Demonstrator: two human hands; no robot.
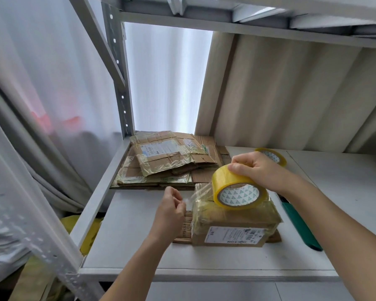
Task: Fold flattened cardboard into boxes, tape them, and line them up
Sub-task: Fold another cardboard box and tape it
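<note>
Taped cardboard box (234,224) upright on shelf; yellow tape roll (237,187) atop; flattened cardboard stack (167,159) behind.

Two bare forearms are seen, each ending in a bare hand: the left hand (172,210) and the right hand (256,168). No sleeve, glove, ring or watch is worn on the parts shown (upper arms are cut off by the frame). Fingernails are kept short.

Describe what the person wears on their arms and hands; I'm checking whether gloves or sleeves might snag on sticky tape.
Nothing is worn in view. The left hand and the right hand are bare, with no gloves, rings, watch or bracelets visible. Both forearms are uncovered all the way to the frame's bottom edge; no sleeve or cuff shows.
</note>
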